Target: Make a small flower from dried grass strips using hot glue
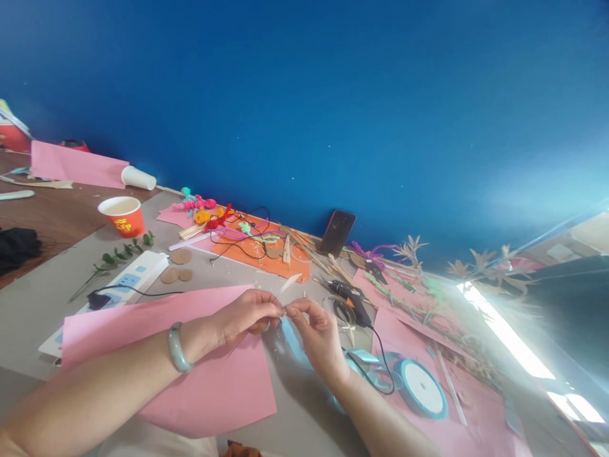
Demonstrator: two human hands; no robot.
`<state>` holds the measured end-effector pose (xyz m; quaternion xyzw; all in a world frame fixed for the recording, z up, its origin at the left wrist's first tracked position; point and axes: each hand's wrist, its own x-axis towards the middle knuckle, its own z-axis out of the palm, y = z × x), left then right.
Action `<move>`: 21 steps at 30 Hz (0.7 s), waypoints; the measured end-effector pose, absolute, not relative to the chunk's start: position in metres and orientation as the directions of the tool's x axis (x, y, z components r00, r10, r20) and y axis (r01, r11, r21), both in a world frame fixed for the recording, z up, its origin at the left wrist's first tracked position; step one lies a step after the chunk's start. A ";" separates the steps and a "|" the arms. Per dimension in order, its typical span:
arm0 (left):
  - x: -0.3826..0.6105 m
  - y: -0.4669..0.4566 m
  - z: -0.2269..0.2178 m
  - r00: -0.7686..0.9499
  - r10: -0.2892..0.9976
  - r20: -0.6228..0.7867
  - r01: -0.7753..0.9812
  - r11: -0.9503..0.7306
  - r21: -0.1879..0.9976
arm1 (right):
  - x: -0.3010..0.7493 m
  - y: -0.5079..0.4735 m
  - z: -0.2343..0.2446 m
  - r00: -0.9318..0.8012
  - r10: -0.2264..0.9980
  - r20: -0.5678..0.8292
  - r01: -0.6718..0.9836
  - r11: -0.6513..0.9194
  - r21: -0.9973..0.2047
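Head view, looking down at the tabletop (28,317), and both hands are in close at the middle of the picture. The left hand (247,317), jade-green bracelet (177,348) on its wrist, comes in from the left over the pink paper sheet (214,387). The right hand (318,333) comes up from the lower right, and the two meet fingertip to fingertip. Both grips are narrow, thumb and forefinger pinched on one small pale piece (284,310), which is too tiny to say what it is. It sits right between the hands, just above the sheet's right edge, with neither hand nearer than the other. Its long axis, as far as it shows, runs left to right from one pinch to the other. Just below the pinch a light blue ribbon (291,336) trails down the tabletop towards the ribbon spool (422,388), which lies flat off to the right, well apart from the fingers. Whether the ribbon joins the pinched piece I cannot tell. Near the right hand, beyond it, lies the black glue gun (349,295), cord looping down past the wrist. Farther off are the power strip (137,273), the red paper cup (121,216) and the phone (337,233) propped against the blue wall.
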<state>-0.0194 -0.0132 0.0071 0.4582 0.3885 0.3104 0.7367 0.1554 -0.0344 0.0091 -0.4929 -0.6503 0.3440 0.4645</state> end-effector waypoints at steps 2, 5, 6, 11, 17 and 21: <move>-0.019 -0.014 0.009 0.518 0.811 -0.272 -0.110 0.379 0.919 | 0.155 -0.034 0.009 -0.097 0.961 0.259 0.316 0.276 -0.908; -0.019 -0.014 0.009 0.527 0.814 -0.245 -0.122 0.357 0.926 | 0.155 -0.034 0.009 -0.099 0.958 0.271 0.311 0.288 -0.906; -0.019 -0.013 0.008 0.526 0.817 -0.236 -0.120 0.346 0.931 | 0.155 -0.034 0.009 -0.097 0.956 0.275 0.312 0.292 -0.904; -0.018 -0.011 0.003 0.527 0.823 -0.210 -0.126 0.320 0.939 | 0.155 -0.034 0.010 -0.106 0.964 0.246 0.304 0.267 -0.915; -0.019 -0.012 0.007 0.521 0.820 -0.238 -0.116 0.345 0.932 | 0.154 -0.035 0.009 -0.094 0.970 0.224 0.308 0.242 -0.920; -0.020 -0.012 0.007 0.548 0.799 -0.247 -0.112 0.363 0.925 | 0.153 -0.035 0.008 -0.073 0.972 0.223 0.323 0.234 -0.917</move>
